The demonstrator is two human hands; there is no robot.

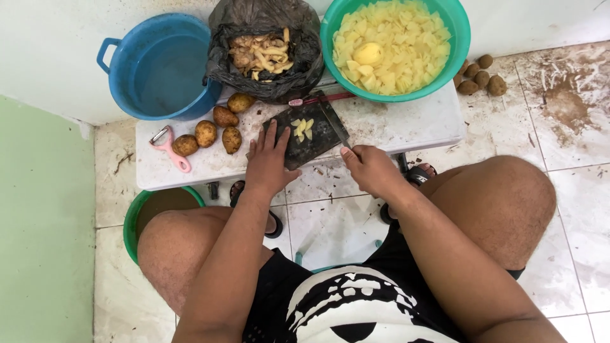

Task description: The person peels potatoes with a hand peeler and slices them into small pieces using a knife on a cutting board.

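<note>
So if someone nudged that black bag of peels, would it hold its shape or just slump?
The black bag would probably slump: its thin film looks crumpled and sags around the peels. It is likely light, being only partly filled. It sits at the table back edge, so a push might spill it.

Home kitchen corner, tiled floor (330,222), potato-filled basin (394,47), peel bag (264,51)

The green bowl (455,44) of cut potato is cropped by the picture's top edge, as is the black bag (223,38) of peelings. The right hand (372,170) hides the knife (333,121) handle. A green bucket (133,219) sits half hidden under the table (406,124) and the left thigh.
</note>
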